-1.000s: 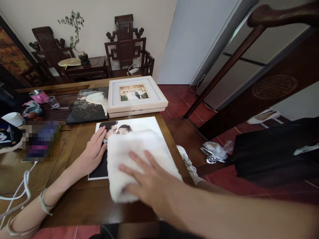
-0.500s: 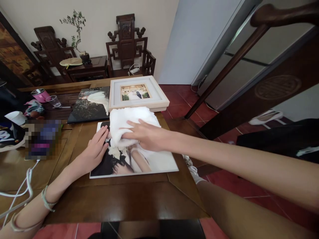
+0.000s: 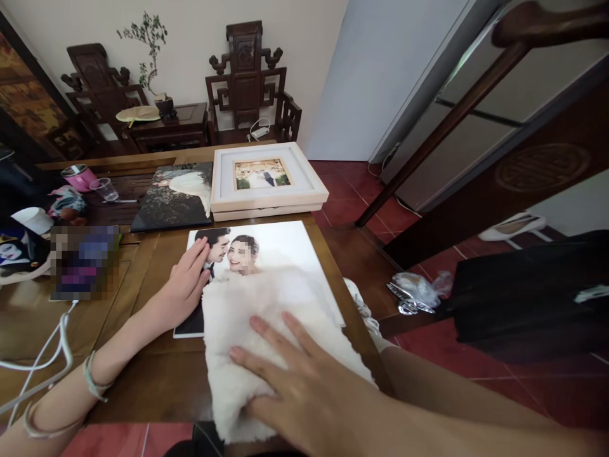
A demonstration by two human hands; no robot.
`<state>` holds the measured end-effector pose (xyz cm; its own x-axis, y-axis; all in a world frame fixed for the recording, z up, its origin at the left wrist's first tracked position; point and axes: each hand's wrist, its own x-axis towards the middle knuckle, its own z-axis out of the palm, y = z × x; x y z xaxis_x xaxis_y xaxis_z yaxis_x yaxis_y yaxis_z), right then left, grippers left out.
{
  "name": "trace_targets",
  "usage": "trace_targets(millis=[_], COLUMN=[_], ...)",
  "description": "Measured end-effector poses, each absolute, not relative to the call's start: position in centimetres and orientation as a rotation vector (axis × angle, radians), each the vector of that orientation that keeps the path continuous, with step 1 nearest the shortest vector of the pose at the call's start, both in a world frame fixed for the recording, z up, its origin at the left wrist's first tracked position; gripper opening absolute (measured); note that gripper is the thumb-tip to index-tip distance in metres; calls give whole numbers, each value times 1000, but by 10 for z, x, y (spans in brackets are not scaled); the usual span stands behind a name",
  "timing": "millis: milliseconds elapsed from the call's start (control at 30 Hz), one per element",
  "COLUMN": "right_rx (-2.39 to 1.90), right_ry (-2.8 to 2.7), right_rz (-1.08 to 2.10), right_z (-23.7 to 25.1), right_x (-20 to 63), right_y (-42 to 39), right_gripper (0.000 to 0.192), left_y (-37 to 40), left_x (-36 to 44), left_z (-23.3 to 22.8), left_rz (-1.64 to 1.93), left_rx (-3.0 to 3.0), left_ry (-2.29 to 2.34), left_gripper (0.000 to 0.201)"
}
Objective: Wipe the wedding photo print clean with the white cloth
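fluffy white cloth just slid back past the near edge of the shiny rectangular couple photo panel, right hand spread wide on it, panel straight ahead, left hand flat on its left side, gripping nothing

On the counter, the cloth lies partly over the photo panel; behind this panel is the framed picture.
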<state>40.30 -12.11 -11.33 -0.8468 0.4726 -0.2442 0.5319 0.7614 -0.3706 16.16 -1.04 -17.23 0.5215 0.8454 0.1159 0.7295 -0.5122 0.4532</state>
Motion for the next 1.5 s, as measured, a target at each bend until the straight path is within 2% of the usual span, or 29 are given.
trace_targets(millis=[200, 300, 400, 533, 633, 700, 767, 833, 900, 967, 1100, 1200, 1300, 1400, 1500], right_rx=[1047, 1214, 1273, 898, 599, 547, 596, 744, 967, 1181, 1398, 1300, 1109, 1019, 1041], right_ry=[2847, 2797, 2749, 2911, 2986, 2953, 2897, 2867, 2840, 2790, 2792, 2983, 3089, 3088, 3043], right_rz=[-354, -140, -82, -141, -245, -386, -563, -688, -716, -690, -810, -960, -1038, -1014, -912], right_z=[-117, -119, -117, -113, -110, -108, -107, -105, -101, -97, -91, -92, -92, -87, -84], right_x=[419, 416, 400, 380, 382, 392, 405, 419, 430, 438, 432, 411, 385, 371, 384], right_y=[-70, -41, -28, -41, -67, -83, -93, -95, -88, -73, -27, 7, 28, 33, 30], right_gripper=[67, 67, 66, 53, 39, 34, 38, 51, 68, 77, 68, 62, 64, 67, 63], left_y=[-10, -11, -13, -13, -14, -15, -16, -17, -17, -16, -14, -13, -13, -14, -13], left_x=[165, 169, 172, 171, 171, 172, 175, 176, 177, 176, 176, 177, 178, 177, 176], left_z=[-172, -168, -160, -152, -153, -155, -160, -164, -168, -170, -169, -166, -163, -162, -163], left_rz=[381, 431, 646, 847, 881, 865, 814, 749, 704, 693, 698, 692, 700, 698, 695], left_rx=[2332, 2315, 2337, 2296, 2251, 2254, 2294, 2357, 2415, 2448, 2468, 2473, 2462, 2463, 2470], left_ry=[1393, 1392, 1332, 1306, 1338, 1357, 1365, 1359, 1332, 1290, 1254, 1259, 1245, 1242, 1234], left_gripper=[57, 59, 59, 55, 55, 54, 54, 53, 51, 48, 44, 41, 37, 35, 35])
